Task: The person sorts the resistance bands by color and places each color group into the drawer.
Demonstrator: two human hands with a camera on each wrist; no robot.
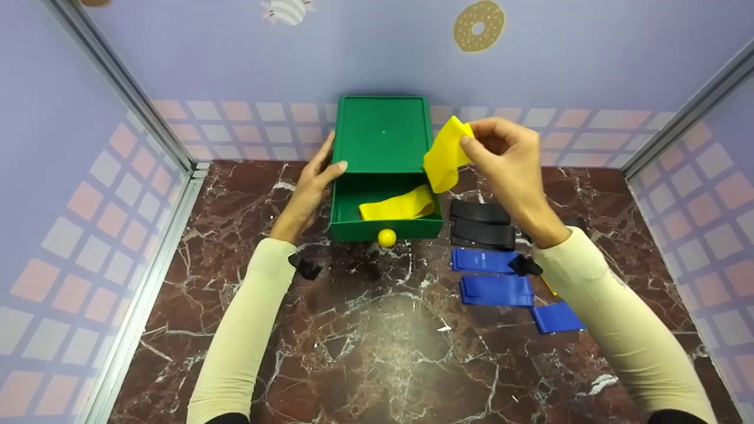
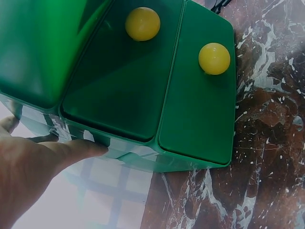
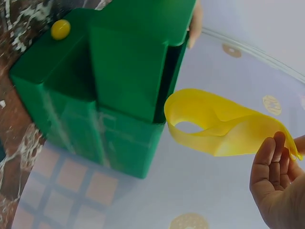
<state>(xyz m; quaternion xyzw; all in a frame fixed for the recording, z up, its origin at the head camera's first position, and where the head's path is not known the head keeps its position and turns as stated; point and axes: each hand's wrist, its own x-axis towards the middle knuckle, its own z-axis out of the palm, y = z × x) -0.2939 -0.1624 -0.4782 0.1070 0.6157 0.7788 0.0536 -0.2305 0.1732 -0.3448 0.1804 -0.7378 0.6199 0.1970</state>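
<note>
From over here I see the right hand pinch a yellow band between thumb and fingers, up beside the green box. The left hand, fingers fairly straight, touches the box's left side. Another yellow band (it bends in a loop) lies inside the open drawer.

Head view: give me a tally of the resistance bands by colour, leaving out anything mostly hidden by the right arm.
Yellow resistance bands: 2
Blue resistance bands: 3
Black resistance bands: 2
Total: 7
</note>
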